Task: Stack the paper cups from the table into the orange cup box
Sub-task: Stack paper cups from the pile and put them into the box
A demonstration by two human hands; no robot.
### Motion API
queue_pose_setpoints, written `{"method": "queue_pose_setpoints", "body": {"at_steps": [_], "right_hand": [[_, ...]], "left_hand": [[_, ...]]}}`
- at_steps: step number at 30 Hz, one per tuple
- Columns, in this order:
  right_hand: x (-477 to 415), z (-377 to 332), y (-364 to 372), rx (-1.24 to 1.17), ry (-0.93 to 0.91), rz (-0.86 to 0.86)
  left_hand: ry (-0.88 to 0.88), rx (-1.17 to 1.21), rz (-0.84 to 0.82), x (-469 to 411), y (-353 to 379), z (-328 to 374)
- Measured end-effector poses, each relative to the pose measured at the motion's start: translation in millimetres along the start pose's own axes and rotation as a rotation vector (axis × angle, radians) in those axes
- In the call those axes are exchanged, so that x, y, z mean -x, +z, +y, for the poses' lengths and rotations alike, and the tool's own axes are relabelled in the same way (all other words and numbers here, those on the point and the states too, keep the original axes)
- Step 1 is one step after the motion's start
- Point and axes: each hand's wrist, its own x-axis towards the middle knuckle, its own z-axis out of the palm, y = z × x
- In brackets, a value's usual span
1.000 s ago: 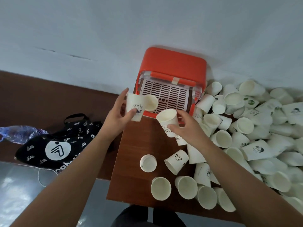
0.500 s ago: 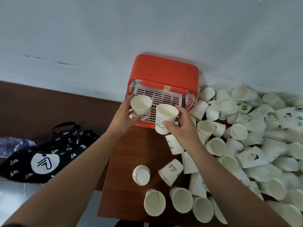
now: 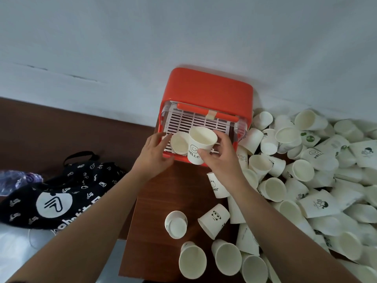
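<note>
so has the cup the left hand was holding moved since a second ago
Yes. Against the orange cup box, the left cup went from outside its front left corner inward onto the white grid, beside the HELLO cup in the right hand.

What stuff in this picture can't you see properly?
Head view:
Orange plastic cup box: its inside, hidden under its lid.
Plain white paper cup at the box: partly behind the right hand's HELLO paper cup; unclear whether the left hand holds or only touches it.
Clear plastic bottle: blurred, cut by the left edge.
Black fabric bag: lettering covered by left forearm.
</note>
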Motion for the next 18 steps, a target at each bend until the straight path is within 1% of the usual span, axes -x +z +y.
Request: {"method": "queue_pose_setpoints", "body": {"at_steps": [2, 4, 6, 8, 11, 12, 14, 18], "right_hand": [[-6, 0, 4, 0.013, -0.029, 0.002], [-10, -3, 9, 0.021, -0.055, -0.007], [-13, -6, 15, 0.034, -0.085, -0.026], [-17, -6, 22, 0.052, -0.109, -0.044], [-23, -2, 30, 0.099, -0.124, -0.06], [-25, 0, 32, 0.135, -0.129, -0.064], [-28, 5, 36, 0.186, -0.115, -0.086], [-34, 18, 45, 0.233, -0.048, -0.158]], "left_hand": [[-0.017, 0.053, 0.025, 2, -5, 1], [-0.046, 0.11, 0.096, 3, -10, 5], [-0.109, 0.247, 0.129, 5, -17, 13], [-0.154, 0.457, 0.116, 6, -22, 21], [-0.093, 0.655, 0.054, 6, -26, 26], [-0.067, 0.676, 0.02, 5, -26, 27], [-0.038, 0.642, -0.025, 1, -25, 24], [-0.041, 0.41, -0.01, -8, -19, 16]]}}
